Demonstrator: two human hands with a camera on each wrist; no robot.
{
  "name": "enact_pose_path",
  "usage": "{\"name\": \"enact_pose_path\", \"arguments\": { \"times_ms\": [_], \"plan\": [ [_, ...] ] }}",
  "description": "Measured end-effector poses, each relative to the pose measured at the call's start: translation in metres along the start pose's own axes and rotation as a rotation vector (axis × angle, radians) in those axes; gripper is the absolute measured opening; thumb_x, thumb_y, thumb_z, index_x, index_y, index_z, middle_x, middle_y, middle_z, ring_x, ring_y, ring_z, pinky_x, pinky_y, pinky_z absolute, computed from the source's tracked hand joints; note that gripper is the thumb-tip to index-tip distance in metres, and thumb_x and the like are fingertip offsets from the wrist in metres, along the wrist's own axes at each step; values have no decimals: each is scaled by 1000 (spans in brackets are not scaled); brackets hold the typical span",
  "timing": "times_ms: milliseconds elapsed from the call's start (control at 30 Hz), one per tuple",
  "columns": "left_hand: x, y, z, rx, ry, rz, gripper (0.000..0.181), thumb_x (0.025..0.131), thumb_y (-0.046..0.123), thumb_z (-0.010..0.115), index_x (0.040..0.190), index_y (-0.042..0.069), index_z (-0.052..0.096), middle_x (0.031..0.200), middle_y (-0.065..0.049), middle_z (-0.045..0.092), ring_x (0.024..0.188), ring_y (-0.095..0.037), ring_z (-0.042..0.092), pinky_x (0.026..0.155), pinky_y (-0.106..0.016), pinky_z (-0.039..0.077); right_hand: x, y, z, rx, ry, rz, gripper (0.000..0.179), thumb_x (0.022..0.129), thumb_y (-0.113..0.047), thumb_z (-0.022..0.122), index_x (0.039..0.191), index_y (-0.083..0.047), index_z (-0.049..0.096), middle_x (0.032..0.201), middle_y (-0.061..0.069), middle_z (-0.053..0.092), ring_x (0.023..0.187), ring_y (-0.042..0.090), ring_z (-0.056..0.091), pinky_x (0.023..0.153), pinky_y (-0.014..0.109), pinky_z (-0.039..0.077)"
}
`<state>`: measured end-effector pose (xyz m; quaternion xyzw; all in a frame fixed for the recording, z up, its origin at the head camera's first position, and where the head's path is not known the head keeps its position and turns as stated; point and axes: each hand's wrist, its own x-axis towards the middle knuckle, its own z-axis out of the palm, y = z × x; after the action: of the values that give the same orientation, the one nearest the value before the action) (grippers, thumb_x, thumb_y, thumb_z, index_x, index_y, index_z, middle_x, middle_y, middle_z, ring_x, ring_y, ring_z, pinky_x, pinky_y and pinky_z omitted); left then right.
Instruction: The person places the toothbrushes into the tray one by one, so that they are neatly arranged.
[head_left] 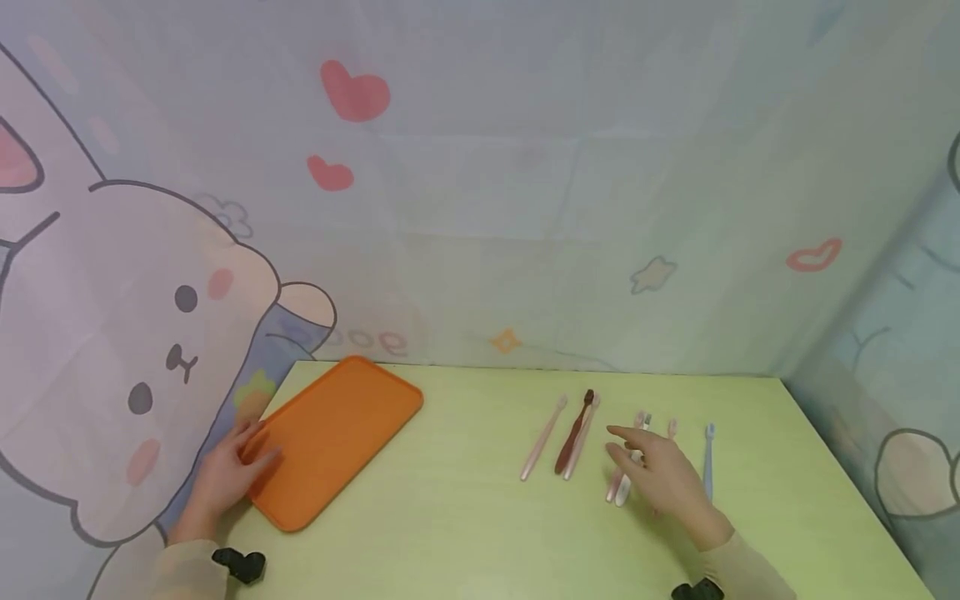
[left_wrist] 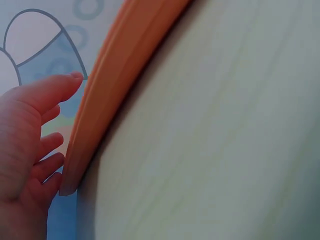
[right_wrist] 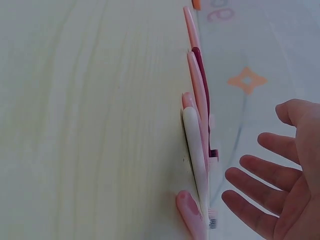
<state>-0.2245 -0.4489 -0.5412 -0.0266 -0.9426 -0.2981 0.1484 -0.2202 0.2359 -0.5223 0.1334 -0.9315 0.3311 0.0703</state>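
The toothbrushes (head_left: 574, 432) on the table (head_left: 450, 517) near the spread, empty right hand (head_left: 663, 479) look light and stiff, best pinched mid-handle, while the left hand (head_left: 225, 477), fingers loose, is beside the tray (head_left: 337, 442).

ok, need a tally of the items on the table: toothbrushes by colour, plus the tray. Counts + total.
Pink toothbrushes: 4
Brown toothbrush: 1
White toothbrush: 1
Blue toothbrush: 1
Orange tray: 1
Total: 8 (7 toothbrushes, 1 tray)
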Motion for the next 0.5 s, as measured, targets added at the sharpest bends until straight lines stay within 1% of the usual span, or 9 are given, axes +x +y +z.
{"name": "enact_pose_path", "arguments": {
  "times_ms": [33, 67, 133, 200, 300, 400, 467, 500],
  "plan": [
    [-1, 0, 0, 10, -3, 4, 73, 94, 29, 83, 147, -12, 56, 154, -41, 44, 139, -64, 42, 109, -74, 38, -1, 0, 0, 1, -2, 2, 53, 110, -50, 57, 147, -12, 67, 127, 17, 74, 99, 28, 74, 72, 44, 60],
    [-2, 0, 0, 20, -3, 10, 72, 94, 28, 83, 147, -13, 56, 153, -41, 46, 137, -64, 44, 109, -73, 39, -1, 0, 1, -2, -1, 2, 54, 110, -50, 57, 147, -13, 67, 127, 16, 74, 99, 27, 74, 77, 47, 61],
    [-3, 2, -1, 30, -7, 15, 72, 93, 27, 84, 146, -14, 56, 151, -41, 48, 136, -63, 47, 108, -73, 40, -2, 0, 1, -5, -4, 3, 54, 110, -50, 57, 147, -13, 67, 130, 17, 74, 102, 30, 75, 84, 54, 61],
    [-3, 4, -3, 33, -17, 13, 71, 93, 26, 83, 146, -15, 56, 150, -40, 50, 134, -62, 49, 108, -72, 41, -2, -1, 0, -8, -7, 5, 55, 110, -50, 56, 147, -12, 66, 132, 18, 73, 103, 34, 75, 87, 58, 61],
    [-2, 8, -5, 17, -28, -3, 69, 95, 26, 82, 146, -12, 57, 146, -38, 54, 131, -61, 53, 107, -70, 43, -2, -1, -1, -15, 0, 3, 54, 110, -49, 57, 148, -11, 66, 134, 20, 71, 103, 36, 76, 88, 60, 61],
    [-2, 11, -7, 2, -32, -17, 65, 96, 25, 81, 145, -11, 59, 142, -37, 59, 128, -58, 57, 105, -67, 46, -1, -2, -2, -15, 12, -7, 52, 110, -47, 57, 148, -11, 66, 136, 20, 71, 103, 36, 76, 88, 59, 61],
    [-4, 13, -8, -9, -29, -26, 61, 96, 23, 81, 142, -11, 62, 136, -35, 64, 122, -55, 63, 101, -62, 51, -1, -2, -3, -12, 15, -10, 52, 111, -46, 58, 148, -10, 66, 136, 20, 71, 103, 35, 76, 89, 58, 61],
    [-5, 13, -8, -8, -25, -28, 58, 96, 22, 81, 140, -11, 63, 133, -34, 67, 118, -53, 66, 97, -57, 55, -1, -2, -4, -9, 14, -13, 52, 111, -45, 58, 147, -10, 66, 135, 20, 71, 103, 35, 77, 89, 58, 61]
  ]
}}
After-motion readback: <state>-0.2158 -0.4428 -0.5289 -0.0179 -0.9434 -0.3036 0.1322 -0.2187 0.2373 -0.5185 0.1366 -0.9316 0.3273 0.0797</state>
